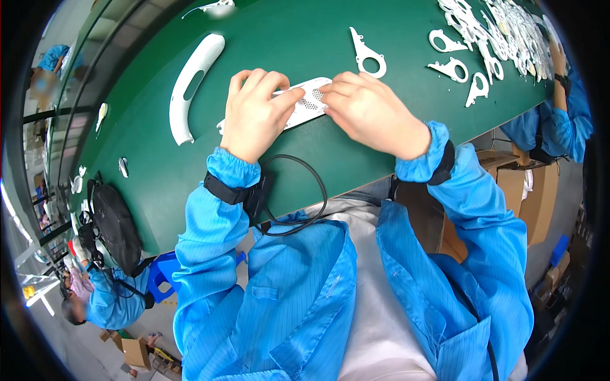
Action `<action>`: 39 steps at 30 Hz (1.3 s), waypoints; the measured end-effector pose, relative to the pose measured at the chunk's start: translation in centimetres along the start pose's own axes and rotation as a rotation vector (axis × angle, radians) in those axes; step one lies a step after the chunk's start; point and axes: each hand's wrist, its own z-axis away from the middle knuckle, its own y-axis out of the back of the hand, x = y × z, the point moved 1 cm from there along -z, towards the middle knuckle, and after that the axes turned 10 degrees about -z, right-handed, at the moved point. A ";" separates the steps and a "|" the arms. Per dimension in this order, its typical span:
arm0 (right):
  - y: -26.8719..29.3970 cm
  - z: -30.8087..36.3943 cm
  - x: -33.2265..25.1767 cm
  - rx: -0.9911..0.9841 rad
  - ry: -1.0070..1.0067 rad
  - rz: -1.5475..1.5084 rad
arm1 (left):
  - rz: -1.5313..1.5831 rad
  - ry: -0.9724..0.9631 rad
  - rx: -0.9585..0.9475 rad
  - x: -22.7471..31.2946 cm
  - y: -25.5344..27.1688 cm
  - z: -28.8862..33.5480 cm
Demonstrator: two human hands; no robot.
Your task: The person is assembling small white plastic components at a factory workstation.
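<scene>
White perf part [311, 106] is sitting nr mid of table [356, 165]'s near edge; can't tell if touching top. L hand [257, 111] is pinching its L portion, R hand [375, 114] its R end, fingertips bunching. Curved white shell [180, 117] is lying to L, ring-ended bracket [360, 49] beyond R hand, white parts pile [508, 38] covering table's R end.

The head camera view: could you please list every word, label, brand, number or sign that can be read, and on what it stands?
None can be read.
White perforated plastic part between the left hand and right hand: no text visible.
Curved white plastic shell: no text visible.
Tan cardboard box at right: nothing legible.
</scene>
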 end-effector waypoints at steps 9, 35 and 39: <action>-1.0 -3.1 -2.0 0.018 0.051 -0.021 | 0.101 0.065 -0.075 -1.8 1.7 1.6; -0.3 -3.4 0.8 0.071 -0.137 -0.267 | 0.181 0.127 -0.027 -1.4 0.3 2.1; -0.3 -3.1 1.9 -0.063 -0.188 -0.201 | 0.279 0.076 0.112 -1.8 1.0 0.7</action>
